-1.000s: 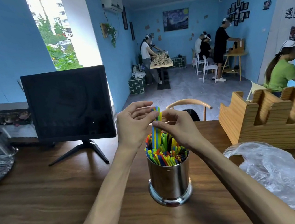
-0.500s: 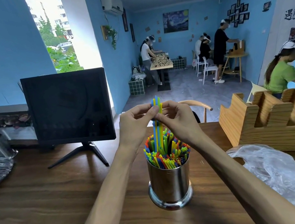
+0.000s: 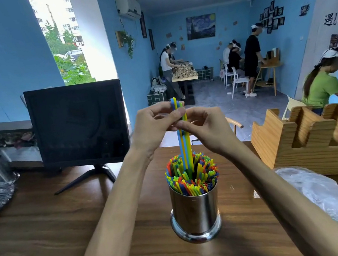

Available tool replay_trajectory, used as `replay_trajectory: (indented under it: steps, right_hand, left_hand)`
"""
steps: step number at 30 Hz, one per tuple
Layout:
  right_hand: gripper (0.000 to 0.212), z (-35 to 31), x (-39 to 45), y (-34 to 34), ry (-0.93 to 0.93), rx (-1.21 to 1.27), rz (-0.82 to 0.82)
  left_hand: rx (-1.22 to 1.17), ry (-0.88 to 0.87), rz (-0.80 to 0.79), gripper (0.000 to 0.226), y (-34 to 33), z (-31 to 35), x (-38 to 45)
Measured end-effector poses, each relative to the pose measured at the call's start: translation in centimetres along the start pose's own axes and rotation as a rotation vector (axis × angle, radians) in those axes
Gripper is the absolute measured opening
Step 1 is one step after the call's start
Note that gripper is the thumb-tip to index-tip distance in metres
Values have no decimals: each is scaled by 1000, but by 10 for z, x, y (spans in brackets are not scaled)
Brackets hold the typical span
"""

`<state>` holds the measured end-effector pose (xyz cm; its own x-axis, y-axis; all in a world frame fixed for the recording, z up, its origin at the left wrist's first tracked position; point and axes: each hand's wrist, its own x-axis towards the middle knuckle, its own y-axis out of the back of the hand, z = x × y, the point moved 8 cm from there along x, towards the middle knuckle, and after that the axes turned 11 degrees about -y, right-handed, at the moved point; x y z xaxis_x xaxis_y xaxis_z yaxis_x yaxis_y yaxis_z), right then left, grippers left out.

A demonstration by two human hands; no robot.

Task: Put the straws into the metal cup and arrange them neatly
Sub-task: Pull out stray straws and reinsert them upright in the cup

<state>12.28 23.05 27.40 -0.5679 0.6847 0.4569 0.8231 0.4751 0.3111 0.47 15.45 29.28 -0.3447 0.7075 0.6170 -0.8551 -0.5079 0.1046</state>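
Head view: the left hand [image 3: 153, 128] and the right hand [image 3: 207, 129] meet above the metal cup [image 3: 195, 213], each with fingers curled in a pinching grip on a small bunch of raised straws [image 3: 185, 147], blue, yellow and green, whose lower ends dip into the cup's middle. The cup stands upright on the wooden bench [image 3: 48, 231], packed with colourful straws [image 3: 192, 178]; a dark monitor [image 3: 78, 125] sits behind left, a wooden holder [image 3: 309, 140] and clear plastic bag [image 3: 316, 191] to the right.
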Motion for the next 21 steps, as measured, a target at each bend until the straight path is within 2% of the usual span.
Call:
replay_trajectory:
  steps: [2,6,11,14,16,19,21]
  right_hand:
    - [6,-6,2,4,23,1,2]
    - [9,-18,3,10,74,-18,25]
    - [6,-10,3,18,27,26,64]
    - [4,-2,-1,24,-16,72,125]
    - [2,0,-2,22,-62,132,109]
    - [8,5,0,15,-174,258,36]
    - [10,7,2,10,-241,317,-8]
  left_hand:
    - [25,-72,3,9,2,13,4]
    - [68,-207,71,18,9,32,4]
    - [-33,-171,232,12,25,33,-2]
    - [-47,-209,319,8,45,39,-8]
    - [-90,-200,251,9,45,39,-16]
    - [-121,-118,54,19,28,22,-38]
    - [-153,-48,-14,15,17,5,-52]
